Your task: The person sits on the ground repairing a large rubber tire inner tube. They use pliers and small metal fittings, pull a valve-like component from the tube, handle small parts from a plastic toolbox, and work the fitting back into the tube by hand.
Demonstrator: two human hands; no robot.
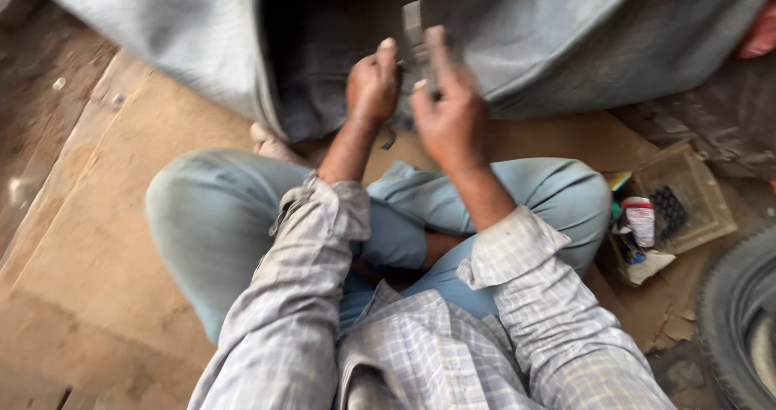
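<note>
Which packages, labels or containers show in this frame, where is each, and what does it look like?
Small bottle: right of the person's knee, white body, red band at the top, printed label.
Shallow tray: on the ground at right, squarish, dull yellowish, holding a dark studded patch.
Crumpled wrapper: below the bottle, whitish.
No signs or screens.

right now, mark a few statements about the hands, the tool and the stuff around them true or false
1. Both hands are on a grey metal tool against the grey rubber sheet. True: left hand, right hand.
2. The person stands at a bench. False: they sit cross-legged on brown board.
3. A tray lies on the right hand's side. True.
4. A tyre lies by the left knee. False: it shows at the lower right edge.
5. The sleeves are plain black. False: pale checked sleeves.
</note>
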